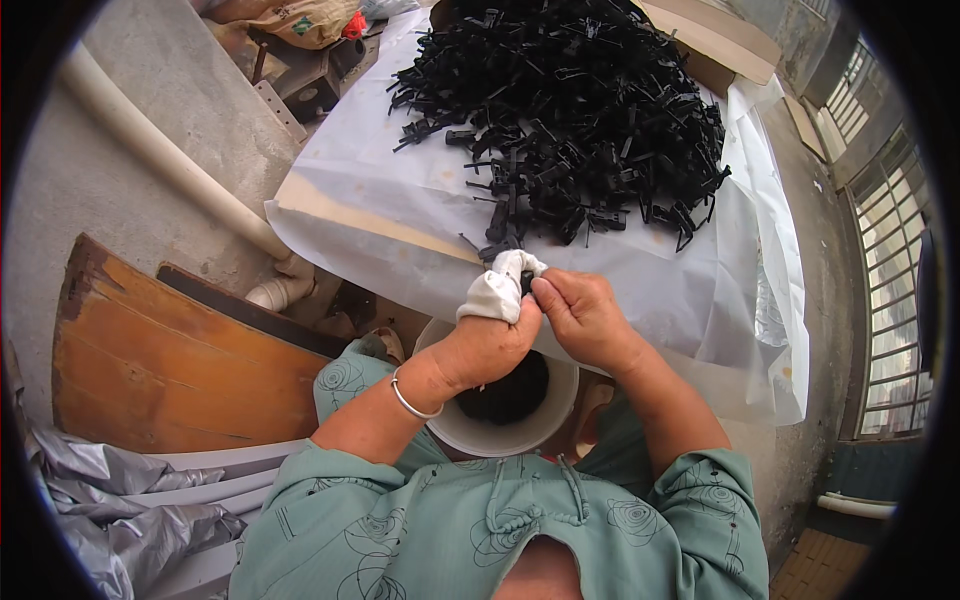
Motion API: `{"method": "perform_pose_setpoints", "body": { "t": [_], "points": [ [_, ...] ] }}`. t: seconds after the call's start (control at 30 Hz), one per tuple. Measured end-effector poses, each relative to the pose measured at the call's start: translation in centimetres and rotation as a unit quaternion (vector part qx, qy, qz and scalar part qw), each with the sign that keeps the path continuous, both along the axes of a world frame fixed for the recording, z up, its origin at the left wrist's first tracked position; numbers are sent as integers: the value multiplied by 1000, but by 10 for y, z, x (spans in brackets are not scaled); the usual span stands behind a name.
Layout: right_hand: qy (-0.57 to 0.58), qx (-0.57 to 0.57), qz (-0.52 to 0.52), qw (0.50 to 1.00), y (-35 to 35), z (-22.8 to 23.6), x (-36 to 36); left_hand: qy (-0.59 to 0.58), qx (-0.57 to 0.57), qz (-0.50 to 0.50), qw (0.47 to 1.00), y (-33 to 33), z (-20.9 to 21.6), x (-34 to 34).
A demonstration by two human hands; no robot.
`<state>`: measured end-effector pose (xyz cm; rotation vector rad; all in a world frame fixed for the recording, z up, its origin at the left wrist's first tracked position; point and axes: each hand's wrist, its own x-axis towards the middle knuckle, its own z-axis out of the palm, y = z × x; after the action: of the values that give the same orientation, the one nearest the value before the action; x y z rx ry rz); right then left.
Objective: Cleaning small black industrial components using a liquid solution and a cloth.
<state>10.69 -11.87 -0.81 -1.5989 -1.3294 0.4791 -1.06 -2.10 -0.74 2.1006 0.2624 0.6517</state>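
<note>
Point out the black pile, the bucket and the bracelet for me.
Pile [570,110]: head view, its middle.
Bucket [559,405]: head view, inner wall, right side.
Bracelet [403,400]: head view, its band.

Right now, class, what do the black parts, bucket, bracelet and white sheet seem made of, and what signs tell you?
Black parts: probably moulded plastic, dull to slightly glossy; thin stems, uniform black.
Bucket: likely smooth plastic; pale, even wall and rounded rim.
Bracelet: seemingly polished metal; silvery shine.
White sheet: perhaps plastic film; thin, crinkled, faintly glossy, though coated paper isn't ruled out.
</note>
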Motion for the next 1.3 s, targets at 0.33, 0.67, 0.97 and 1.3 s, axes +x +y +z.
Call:
{"method": "perform_pose_setpoints", "body": {
  "t": [0.33, 0.67, 0.97, 1.3],
  "points": [
    [44, -121, 70, 989, -5, 9, 18, 134, 147, 1, 980, 15, 13, -31],
    [-101, 28, -98, 990, 9, -5, 11, 39, 278, 129, 951, 44, -19, 1],
    [-282, 102, -59, 952, 0, -3, 24, -151, 44, 101, 982, 27, -4, -3],
    [-271, 188, -27, 944, -6, 7, 25, -11, -673, -304, 674, 45, 10, -3]
  ]
}}
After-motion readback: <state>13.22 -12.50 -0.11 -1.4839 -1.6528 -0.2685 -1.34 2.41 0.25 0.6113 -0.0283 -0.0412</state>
